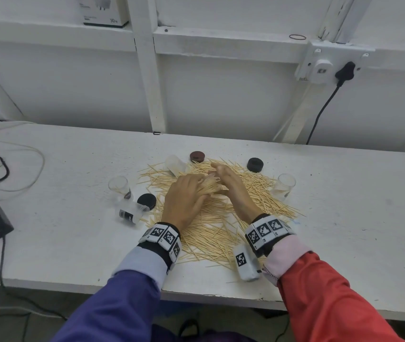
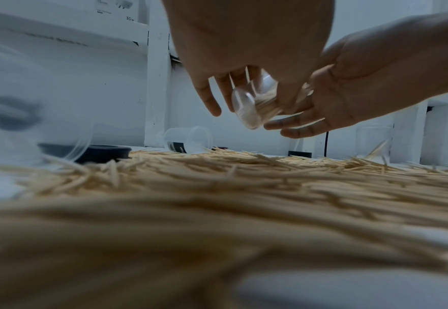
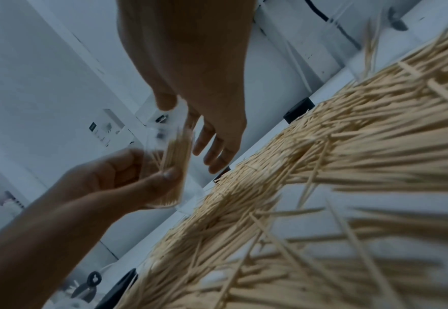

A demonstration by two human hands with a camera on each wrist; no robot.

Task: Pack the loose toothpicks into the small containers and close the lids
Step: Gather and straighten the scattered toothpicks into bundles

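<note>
Both hands meet above the middle of a wide, thin scatter of pale wooden toothpicks (image 1: pixel 221 225) on the matte white surface (image 1: pixel 73 243). Left hand (image 1: pixel 184 198) curls fingers and thumb round a small clear plastic container (image 2: pixel 254 102) — tilted, part-filled with a tight bundle of sticks. Right hand (image 1: pixel 231 186) sits just beside it with fingers straight and relaxed, gripping nothing, palm toward the bundle. 4 more clear cylindrical containers ring the pile: 1 upright at left (image 1: pixel 118 185), 1 on its side near the left wrist (image 1: pixel 131 213), 1 tipped at the back (image 1: pixel 175 164), 1 upright at right (image 1: pixel 285 183). 3 round lids lie loose — dark red (image 1: pixel 197 156), black (image 1: pixel 255 164), black (image 1: pixel 147 201).
</note>
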